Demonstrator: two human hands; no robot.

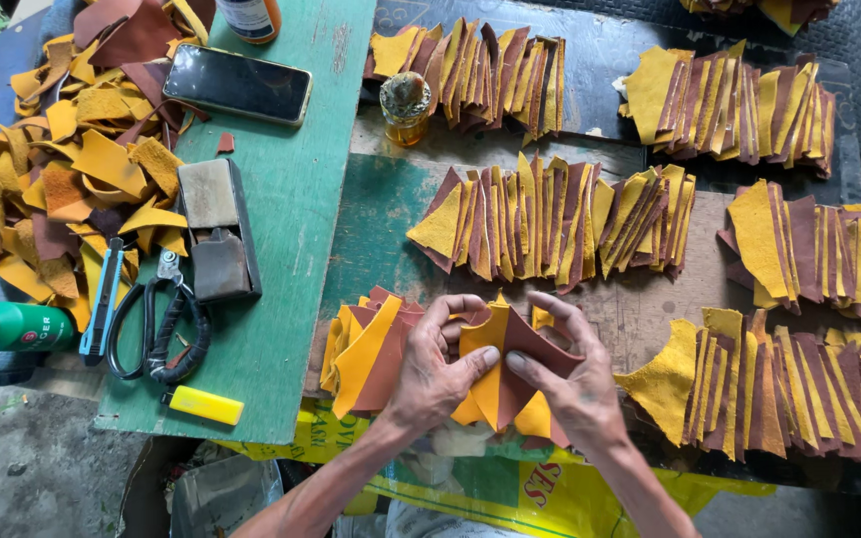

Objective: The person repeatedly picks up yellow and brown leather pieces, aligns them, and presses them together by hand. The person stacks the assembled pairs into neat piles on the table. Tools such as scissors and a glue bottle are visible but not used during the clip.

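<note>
Your left hand (437, 371) and right hand (572, 384) both grip a small stack of yellow and brown leather pieces (502, 374) at the desk's (281, 249) near edge. Fanned rows of leather pieces (550, 219) lie behind, toward the far edge; scissors (159, 324) rest well apart to the left.

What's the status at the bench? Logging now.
Left hand and right hand both grip the yellow and brown leather pieces. Fanned leather stack touching left. Nothing blocking.

We see a green board (291, 259) at left bearing a phone (237, 83), scissors (159, 324), a blue cutter (102, 304) and a yellow lighter (205, 404). To its right, a worn worktop (381, 234) carries fanned rows of yellow and brown leather pieces (550, 219), with a small jar (406, 108) at the far side.
</note>
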